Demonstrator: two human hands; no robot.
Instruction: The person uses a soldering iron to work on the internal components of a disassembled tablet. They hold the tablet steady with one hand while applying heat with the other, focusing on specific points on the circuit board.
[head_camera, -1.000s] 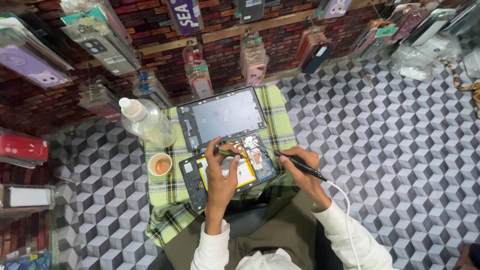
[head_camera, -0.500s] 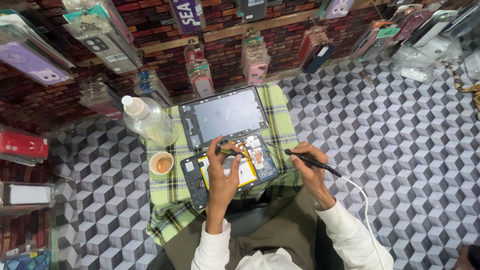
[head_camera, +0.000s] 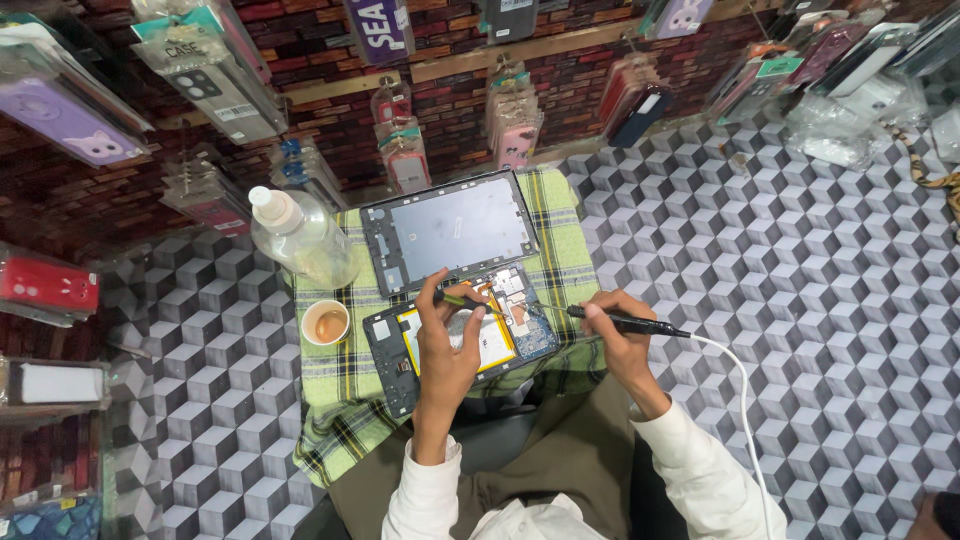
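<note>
An opened tablet body (head_camera: 400, 352) with a yellow battery and blue circuit board lies on a green checked cloth (head_camera: 340, 395). My left hand (head_camera: 448, 335) rests over the battery and pinches a slim dark tool (head_camera: 470, 300) with a yellow band. To the right of the tablet, my right hand (head_camera: 618, 335) grips a black pen-shaped tool (head_camera: 640, 323) with a white cable, its tip pointing left toward the board. The tablet's removed grey panel (head_camera: 450, 232) lies just beyond.
A clear plastic bottle (head_camera: 300, 240) with a white cap and a small paper cup (head_camera: 326, 322) of brown liquid stand at the cloth's left. Packaged phone cases hang on the brick-patterned wall (head_camera: 300, 60). The floor (head_camera: 800, 260) has a cube pattern.
My right hand has moved slightly right and away from the board with the pen-shaped tool. My left hand stays on the tablet.
</note>
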